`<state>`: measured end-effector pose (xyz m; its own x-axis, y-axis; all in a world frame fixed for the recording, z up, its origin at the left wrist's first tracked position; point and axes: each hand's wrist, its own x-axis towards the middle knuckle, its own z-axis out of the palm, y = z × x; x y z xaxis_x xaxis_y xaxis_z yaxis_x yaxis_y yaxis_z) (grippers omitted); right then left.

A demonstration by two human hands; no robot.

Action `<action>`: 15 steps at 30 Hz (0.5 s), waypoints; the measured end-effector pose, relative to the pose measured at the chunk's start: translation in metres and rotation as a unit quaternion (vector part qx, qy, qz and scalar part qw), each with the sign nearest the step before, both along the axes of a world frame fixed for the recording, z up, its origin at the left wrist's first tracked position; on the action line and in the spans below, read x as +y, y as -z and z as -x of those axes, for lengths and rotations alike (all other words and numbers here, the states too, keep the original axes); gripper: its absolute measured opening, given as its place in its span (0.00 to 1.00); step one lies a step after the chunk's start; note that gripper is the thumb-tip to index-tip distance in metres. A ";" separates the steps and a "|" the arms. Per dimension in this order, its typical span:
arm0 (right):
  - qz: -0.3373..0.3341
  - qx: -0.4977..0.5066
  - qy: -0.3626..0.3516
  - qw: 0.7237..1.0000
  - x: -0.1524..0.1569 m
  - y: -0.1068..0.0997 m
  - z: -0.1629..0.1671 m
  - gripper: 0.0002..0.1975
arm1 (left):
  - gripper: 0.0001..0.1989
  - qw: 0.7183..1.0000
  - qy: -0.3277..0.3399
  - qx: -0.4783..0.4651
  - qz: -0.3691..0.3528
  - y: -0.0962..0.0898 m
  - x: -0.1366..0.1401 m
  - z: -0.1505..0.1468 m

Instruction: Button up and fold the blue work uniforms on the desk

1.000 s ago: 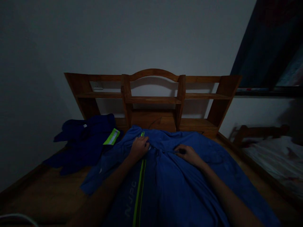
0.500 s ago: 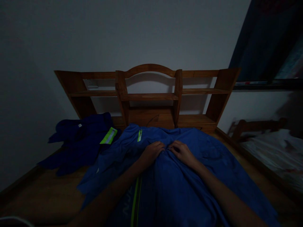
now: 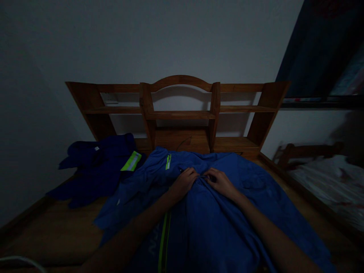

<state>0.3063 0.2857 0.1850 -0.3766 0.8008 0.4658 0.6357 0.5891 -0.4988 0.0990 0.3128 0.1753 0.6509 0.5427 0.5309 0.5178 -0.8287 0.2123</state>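
A blue jacket [image 3: 222,227] with a yellow-green strip near its top left lies spread over the wooden desk. My left hand [image 3: 186,180] is closed at the middle of the upper part, its fingertips pinching the jacket's cloth. Close beside it, my right hand [image 3: 218,180] pinches the same cloth with thumb and fingers. Between the fingertips runs a short, thin, pale line; it is too dark to tell whether it is a seam, an edge or a fastener. Creases spread downward from the pinched spot.
A darker blue garment [image 3: 96,167] with a reflective yellow-green band [image 3: 131,161] lies crumpled at left. Behind stands a wooden shelf unit [image 3: 182,115] against the wall. White bedding or plastic [image 3: 332,182] is at right. A pale cable [image 3: 22,259] shows at lower left.
My fingertips have shifted slightly on the jacket, with a small gap now showing a thin pale line between them. The garments lie as before.
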 end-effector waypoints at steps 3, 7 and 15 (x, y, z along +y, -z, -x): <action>0.014 -0.011 -0.002 1.000 0.002 0.003 -0.002 0.12 | 0.10 1.000 -0.001 0.015 -0.008 -0.001 0.000 0.000; 0.009 0.000 -0.016 1.000 0.002 0.003 -0.002 0.13 | 0.08 0.999 -0.029 0.021 -0.019 -0.004 0.000 0.000; 0.001 0.013 -0.026 1.000 -0.003 -0.001 0.000 0.14 | 0.07 0.999 -0.041 0.003 -0.022 -0.003 -0.003 0.001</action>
<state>0.3062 0.2831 0.1861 -0.4051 0.7813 0.4747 0.5915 0.6199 -0.5155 0.0981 0.3095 0.1779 0.6083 0.5705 0.5518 0.5854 -0.7920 0.1735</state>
